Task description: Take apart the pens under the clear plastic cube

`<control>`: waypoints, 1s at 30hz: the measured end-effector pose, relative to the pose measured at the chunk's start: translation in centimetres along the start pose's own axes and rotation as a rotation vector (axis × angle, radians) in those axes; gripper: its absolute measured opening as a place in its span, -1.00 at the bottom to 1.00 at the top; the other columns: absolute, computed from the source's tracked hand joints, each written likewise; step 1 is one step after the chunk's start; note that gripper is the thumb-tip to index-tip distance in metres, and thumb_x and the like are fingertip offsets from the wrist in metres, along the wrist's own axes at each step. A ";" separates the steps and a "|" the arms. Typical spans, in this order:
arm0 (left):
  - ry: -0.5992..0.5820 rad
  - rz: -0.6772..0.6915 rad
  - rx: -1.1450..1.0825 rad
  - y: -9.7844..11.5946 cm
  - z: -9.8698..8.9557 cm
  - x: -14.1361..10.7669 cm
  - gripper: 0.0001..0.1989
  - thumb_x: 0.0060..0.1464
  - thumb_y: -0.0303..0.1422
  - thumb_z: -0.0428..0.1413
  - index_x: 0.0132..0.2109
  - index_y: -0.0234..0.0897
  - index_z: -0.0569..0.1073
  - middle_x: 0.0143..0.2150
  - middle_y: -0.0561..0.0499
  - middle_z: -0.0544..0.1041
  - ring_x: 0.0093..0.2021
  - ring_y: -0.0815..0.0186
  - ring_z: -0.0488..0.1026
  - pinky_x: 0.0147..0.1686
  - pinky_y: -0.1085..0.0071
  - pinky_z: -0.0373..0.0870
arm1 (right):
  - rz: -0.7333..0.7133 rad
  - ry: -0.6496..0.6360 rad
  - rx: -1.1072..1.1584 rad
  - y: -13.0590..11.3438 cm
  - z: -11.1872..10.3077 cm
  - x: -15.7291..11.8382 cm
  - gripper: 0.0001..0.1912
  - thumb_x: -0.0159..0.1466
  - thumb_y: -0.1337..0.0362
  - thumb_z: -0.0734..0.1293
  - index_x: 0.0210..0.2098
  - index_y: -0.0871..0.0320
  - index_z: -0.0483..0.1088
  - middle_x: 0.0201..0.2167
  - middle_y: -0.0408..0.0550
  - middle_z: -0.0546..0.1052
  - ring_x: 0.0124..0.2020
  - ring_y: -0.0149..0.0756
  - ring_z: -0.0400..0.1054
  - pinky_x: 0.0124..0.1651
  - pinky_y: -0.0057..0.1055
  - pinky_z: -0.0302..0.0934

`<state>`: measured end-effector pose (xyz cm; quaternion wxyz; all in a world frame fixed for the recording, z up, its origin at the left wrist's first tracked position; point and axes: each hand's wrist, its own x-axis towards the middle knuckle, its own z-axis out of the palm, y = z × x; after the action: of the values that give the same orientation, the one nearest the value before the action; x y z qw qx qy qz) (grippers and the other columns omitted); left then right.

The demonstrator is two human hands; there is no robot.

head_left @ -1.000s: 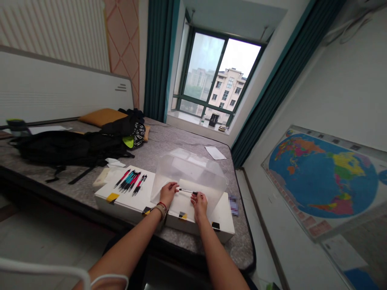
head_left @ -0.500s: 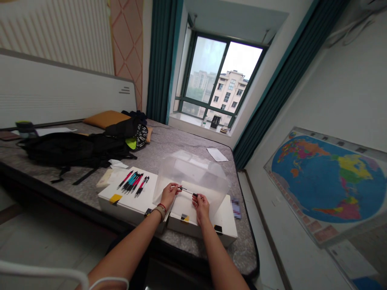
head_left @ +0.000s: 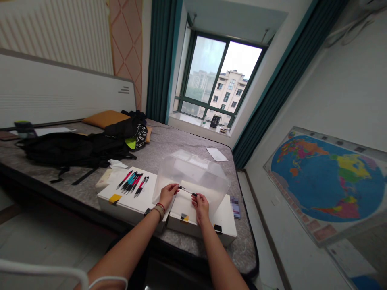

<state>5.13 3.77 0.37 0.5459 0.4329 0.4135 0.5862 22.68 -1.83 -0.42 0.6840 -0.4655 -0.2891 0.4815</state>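
My left hand (head_left: 168,195) pinches a small dark pen part, with red and beige bands at the wrist. My right hand (head_left: 201,206) is closed on a pen piece (head_left: 189,191), which has a pale thin shaft and a black end. Both hands are over the right white box (head_left: 184,207), in front of a translucent plastic bin (head_left: 193,171). On the left white box (head_left: 127,203) several pens (head_left: 133,182), red, teal and black, lie side by side. Whether the two pen pieces touch is too small to tell.
Black bags (head_left: 75,149) and an orange cushion (head_left: 104,119) lie on the grey mattress (head_left: 181,139) at the left. A white sheet (head_left: 217,154) rests behind the bin. A white tube (head_left: 45,270) crosses the lower left.
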 end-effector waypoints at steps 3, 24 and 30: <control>-0.003 -0.009 -0.010 -0.2 -0.1 0.1 -0.53 -0.13 -0.05 0.24 -0.17 -0.35 0.54 -0.23 -0.12 0.58 -0.28 0.31 0.50 -0.19 0.35 0.44 | -0.001 0.006 -0.009 0.0 0.1 0.0 -0.60 0.03 0.05 0.46 -0.27 0.17 0.38 -0.33 0.03 0.59 -0.35 -0.29 0.49 -0.30 -0.40 0.35; -0.014 -0.016 0.021 0.3 0.0 -0.1 -0.55 -0.13 -0.06 0.23 -0.20 -0.34 0.58 -0.25 -0.11 0.59 -0.33 0.32 0.47 -0.26 0.40 0.42 | -0.028 -0.010 -0.100 -0.3 0.3 -0.2 -0.63 0.05 0.05 0.44 -0.32 0.22 0.43 -0.38 0.06 0.60 -0.40 -0.29 0.48 -0.33 -0.39 0.36; -0.020 -0.022 -0.010 0.0 -0.3 0.2 -0.53 -0.14 -0.05 0.23 -0.18 -0.33 0.57 -0.24 -0.10 0.59 -0.31 0.33 0.47 -0.25 0.41 0.41 | -0.052 -0.040 -0.225 -0.5 0.4 -0.5 -0.57 0.13 -0.07 0.34 -0.44 0.23 0.43 -0.48 0.03 0.57 -0.53 -0.38 0.39 -0.43 -0.46 0.29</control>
<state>4.86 3.96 0.30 0.5585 0.4314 0.4097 0.5780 22.31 -2.15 0.21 0.6338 -0.5218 -0.3668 0.4375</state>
